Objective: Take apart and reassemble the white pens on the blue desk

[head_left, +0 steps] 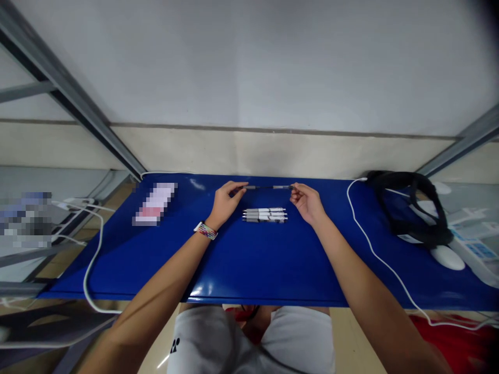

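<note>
My left hand (227, 200) pinches one end of a slim pen (265, 187) between thumb and fingertips. The other end sits in the closed fingers of my right hand (306, 201). Level between both hands, the pen has a grey part at the left, a thin dark middle and a paler part at the right; whether it is in one piece I cannot tell. Just below it, several pens (265, 215) with white barrels and grey grips lie side by side on the blue tabletop (265, 259), their tips pointing left.
A blurred-out pale and pink oblong (156, 202) lies at the left. On the right are a black headset strap (421, 208), a white cable (368, 244) and a white rounded device (448, 257). A wall (241, 150) stands behind, with metal frame posts (97, 124) at the sides.
</note>
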